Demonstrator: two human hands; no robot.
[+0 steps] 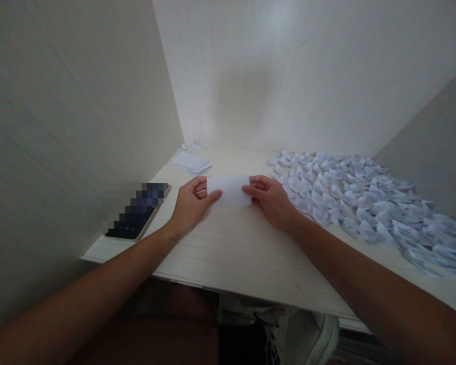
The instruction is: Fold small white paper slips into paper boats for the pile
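Note:
A small white rectangular sheet of paper (230, 191) is stretched between my two hands, just above the pale desk. My left hand (193, 203) pinches its left edge, thumb on the near face and fingers behind. At the right edge, my right hand (269, 199) grips the sheet the same way. Beyond my left hand lies a small stack of blank white paper pieces (191, 162). Many small folded white paper shapes (338, 192) are spread over the desk to the right of my right hand.
A phone (137, 215) lies at the desk's left edge, its screen partly pixelated. Small paper bits (193, 145) sit in the back left corner. Pale walls enclose the desk (235, 253) at left, back and right. Below its front edge a shoe (304, 329) shows.

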